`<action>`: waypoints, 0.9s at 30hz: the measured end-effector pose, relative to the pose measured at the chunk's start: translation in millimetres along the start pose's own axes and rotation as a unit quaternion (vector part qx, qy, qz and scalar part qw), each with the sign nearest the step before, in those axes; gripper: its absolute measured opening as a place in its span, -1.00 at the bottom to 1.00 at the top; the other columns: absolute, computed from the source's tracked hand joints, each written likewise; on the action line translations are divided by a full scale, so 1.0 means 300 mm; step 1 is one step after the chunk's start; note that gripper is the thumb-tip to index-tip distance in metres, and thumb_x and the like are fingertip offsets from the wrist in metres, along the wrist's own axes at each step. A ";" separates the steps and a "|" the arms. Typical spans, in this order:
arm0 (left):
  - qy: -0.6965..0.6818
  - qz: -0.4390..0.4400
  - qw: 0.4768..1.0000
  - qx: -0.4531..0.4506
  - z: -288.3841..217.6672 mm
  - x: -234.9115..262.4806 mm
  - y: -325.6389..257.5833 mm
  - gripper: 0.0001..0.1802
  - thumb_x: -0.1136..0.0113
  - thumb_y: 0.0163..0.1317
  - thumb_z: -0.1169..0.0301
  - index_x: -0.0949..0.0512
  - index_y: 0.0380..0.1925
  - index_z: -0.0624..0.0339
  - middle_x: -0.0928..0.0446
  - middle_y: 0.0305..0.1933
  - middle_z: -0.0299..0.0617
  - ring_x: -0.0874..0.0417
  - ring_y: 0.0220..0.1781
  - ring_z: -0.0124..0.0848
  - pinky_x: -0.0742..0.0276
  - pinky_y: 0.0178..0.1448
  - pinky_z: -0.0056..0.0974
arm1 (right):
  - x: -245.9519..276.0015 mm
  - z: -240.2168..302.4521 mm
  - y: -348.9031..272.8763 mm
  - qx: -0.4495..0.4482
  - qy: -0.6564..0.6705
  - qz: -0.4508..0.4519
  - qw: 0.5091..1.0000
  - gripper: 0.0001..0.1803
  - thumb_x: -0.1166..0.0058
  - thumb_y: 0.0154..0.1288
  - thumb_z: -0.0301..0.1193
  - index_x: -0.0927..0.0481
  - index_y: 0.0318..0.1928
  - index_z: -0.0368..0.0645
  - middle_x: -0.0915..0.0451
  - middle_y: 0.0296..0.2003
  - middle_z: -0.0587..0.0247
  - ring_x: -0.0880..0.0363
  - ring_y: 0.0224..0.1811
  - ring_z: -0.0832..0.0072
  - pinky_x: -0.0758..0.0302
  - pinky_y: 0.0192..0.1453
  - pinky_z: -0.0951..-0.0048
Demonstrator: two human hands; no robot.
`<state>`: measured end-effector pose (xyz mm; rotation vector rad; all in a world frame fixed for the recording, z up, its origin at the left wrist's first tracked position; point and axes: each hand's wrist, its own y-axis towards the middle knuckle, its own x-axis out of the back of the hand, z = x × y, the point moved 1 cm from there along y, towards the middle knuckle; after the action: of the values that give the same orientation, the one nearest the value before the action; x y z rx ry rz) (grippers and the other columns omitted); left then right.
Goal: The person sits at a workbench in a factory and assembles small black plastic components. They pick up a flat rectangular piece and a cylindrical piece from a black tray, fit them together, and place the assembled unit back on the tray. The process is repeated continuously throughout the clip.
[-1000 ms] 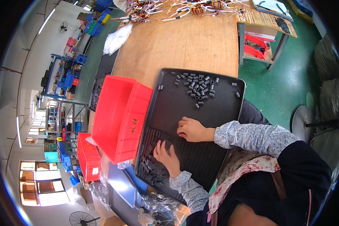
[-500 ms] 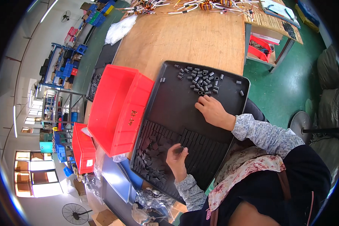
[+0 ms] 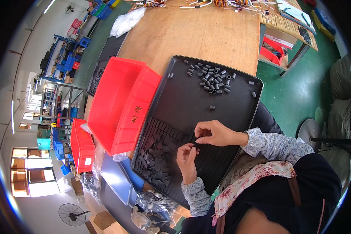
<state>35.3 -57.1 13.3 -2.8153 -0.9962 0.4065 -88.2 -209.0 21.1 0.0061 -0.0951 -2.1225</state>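
Observation:
My left hand (image 3: 186, 159) and my right hand (image 3: 215, 133) meet over the black tray (image 3: 179, 95), fingertips almost touching. Between them is a small dark piece (image 3: 195, 144), pinched by the left thumb and fingers. The right thumb and forefinger also close at this spot; what they grip is hidden. Below the hands, rows of black strip-like pieces (image 3: 212, 158) lie packed side by side. Loose flat dark pieces (image 3: 154, 156) are heaped left of my left hand. Short black tubes (image 3: 212, 80) cluster at the tray's far end, and a single tube (image 3: 212, 108) lies nearer my right hand.
A red bin (image 3: 121, 105) stands against the tray's left side, with another red bin (image 3: 82, 150) beyond it. The wooden table (image 3: 191, 35) carries wired coils (image 3: 222, 3) at its far edge. A side table (image 3: 290, 29) stands at the far right.
My right hand has come back from the tube cluster to my left hand, exposing the single tube. My left hand still pinches a dark piece. The view has shifted slightly.

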 end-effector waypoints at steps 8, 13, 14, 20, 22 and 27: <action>0.113 0.071 0.987 -0.087 0.019 0.003 -0.010 -0.84 -0.19 0.22 0.69 -0.43 -0.35 0.22 -0.53 -0.03 -0.16 -0.59 -0.13 -0.44 -0.54 0.06 -0.34 | -0.031 -0.003 -0.014 0.107 -0.117 0.002 0.987 -0.87 -0.26 0.11 -0.51 -0.68 -0.29 -0.19 -0.60 -0.32 0.18 -0.60 -0.34 0.22 -0.53 -0.24 0.31; 0.052 0.095 0.994 0.011 0.041 0.016 -0.019 -0.85 -0.23 0.22 0.67 -0.46 -0.28 0.30 -0.57 -0.01 -0.09 -0.67 -0.09 -0.37 -0.62 0.07 -0.25 | 0.002 0.001 -0.009 0.250 -0.216 0.053 0.942 -0.85 -0.23 0.07 -0.56 -0.65 -0.29 -0.20 -0.59 -0.30 0.20 -0.59 -0.33 0.13 -0.54 -0.21 0.29; 0.046 0.102 0.994 0.019 0.033 0.011 -0.017 -0.84 -0.24 0.22 0.66 -0.48 -0.24 0.33 -0.57 0.00 -0.07 -0.68 -0.09 -0.36 -0.63 0.07 -0.24 | 0.003 0.000 -0.008 0.210 -0.177 0.040 0.961 -0.86 -0.24 0.09 -0.58 -0.64 -0.28 -0.20 -0.60 -0.29 0.21 -0.60 -0.31 0.20 -0.54 -0.19 0.33; 0.081 0.066 0.994 0.027 0.041 0.021 -0.013 -0.75 -0.33 0.19 0.61 -0.57 -0.13 0.46 -0.62 -0.20 -0.10 -0.70 -0.24 -0.35 -0.67 -0.05 -0.30 | 0.001 -0.009 0.004 -0.025 0.118 0.006 0.993 -0.82 -0.24 0.24 -0.59 -0.54 -0.17 -0.25 -0.61 -0.28 0.30 -0.60 -0.21 0.57 -0.54 -0.13 0.51; 0.080 0.081 0.993 0.021 0.043 0.024 -0.015 -0.77 -0.34 0.19 0.59 -0.59 -0.16 0.47 -0.62 -0.23 -0.11 -0.70 -0.25 -0.35 -0.68 -0.07 -0.30 | -0.006 -0.023 0.005 -0.051 0.144 0.053 0.987 -0.80 -0.23 0.28 -0.55 -0.52 -0.12 -0.27 -0.60 -0.28 0.34 -0.58 -0.21 0.65 -0.54 -0.12 0.53; 0.071 0.055 0.996 0.011 0.023 0.009 -0.023 -0.75 -0.32 0.25 0.51 -0.61 -0.13 0.47 -0.64 -0.25 -0.13 -0.70 -0.26 -0.37 -0.67 -0.09 -0.31 | 0.005 0.007 0.012 0.049 -0.033 0.100 0.993 -0.86 -0.29 0.14 -0.56 -0.58 -0.30 -0.26 -0.62 -0.31 0.25 -0.62 -0.28 0.49 -0.52 -0.16 0.46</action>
<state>31.0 -49.8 7.7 -2.8408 -0.8062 0.2221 -86.1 -212.0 23.4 -0.0144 -0.2291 -1.9153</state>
